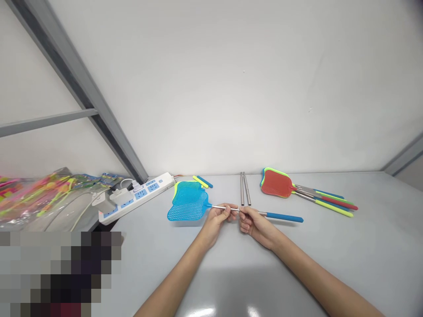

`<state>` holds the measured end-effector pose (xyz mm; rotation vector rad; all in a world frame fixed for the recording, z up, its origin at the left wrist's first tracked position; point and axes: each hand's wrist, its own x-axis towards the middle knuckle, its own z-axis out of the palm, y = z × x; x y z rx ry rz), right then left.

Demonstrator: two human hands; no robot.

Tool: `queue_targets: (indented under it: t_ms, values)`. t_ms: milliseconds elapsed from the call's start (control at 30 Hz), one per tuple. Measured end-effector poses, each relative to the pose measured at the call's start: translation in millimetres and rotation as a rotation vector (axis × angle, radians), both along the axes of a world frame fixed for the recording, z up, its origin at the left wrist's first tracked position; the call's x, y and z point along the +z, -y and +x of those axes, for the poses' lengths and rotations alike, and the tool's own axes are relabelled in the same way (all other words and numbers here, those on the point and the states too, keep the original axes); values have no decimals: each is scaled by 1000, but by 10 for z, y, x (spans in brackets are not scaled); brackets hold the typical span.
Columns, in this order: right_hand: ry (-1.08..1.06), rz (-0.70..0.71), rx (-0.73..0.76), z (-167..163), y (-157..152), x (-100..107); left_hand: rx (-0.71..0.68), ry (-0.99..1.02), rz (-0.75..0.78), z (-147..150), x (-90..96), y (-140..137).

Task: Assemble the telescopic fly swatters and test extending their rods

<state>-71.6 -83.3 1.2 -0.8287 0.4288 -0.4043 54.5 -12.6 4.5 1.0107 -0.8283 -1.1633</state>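
A blue fly swatter [188, 207] with a metal shaft and a blue grip is held level just over the table. My left hand [219, 216] pinches the thin shaft near the mesh head. Close beside it, my right hand [256, 223] is closed around the shaft, left of the blue grip [284, 217]. Behind the held head lie other swatter heads, with a yellow-green edge [176, 190] showing; the overlap hides how many. Two bare metal tubes [245, 189] lie side by side beyond my hands.
Several swatters, a red head [276, 183] on top, lie stacked at the right. Yellow and blue grips [201, 181] rest near the wall. A white power strip [137, 200] with plugs and cables stands at the left, beside colourful bagged items [49, 198]. The wall [244, 110] bounds the grey table [363, 255].
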Motion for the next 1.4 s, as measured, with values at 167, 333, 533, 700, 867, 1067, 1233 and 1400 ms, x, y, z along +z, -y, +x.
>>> queue_targets:
  t_ms: [167, 333, 533, 700, 867, 1067, 1233, 1400]
  values:
    - [11, -29, 4, -18, 35, -6, 23, -25, 6, 7, -11, 1]
    - [19, -27, 17, -28, 63, -18, 34, -46, 7, 13, -25, -7]
    - [41, -5, -42, -44, 105, -37, -14, -213, -5, 38, 5, -14]
    - [60, 0, -54, -43, 101, -42, 8, -320, 9, 53, 8, 4]
    - [70, 13, -37, -49, 106, -51, 27, -339, 9, 47, -6, 14]
    - [61, 15, -21, -67, 113, -56, 40, -311, 18, 36, 1, 9]
    - [56, 0, -28, -70, 103, -52, 64, -262, 8, 22, -7, 8]
    - [49, -25, -13, -68, 87, -33, 105, -197, -4, 11, -28, 16]
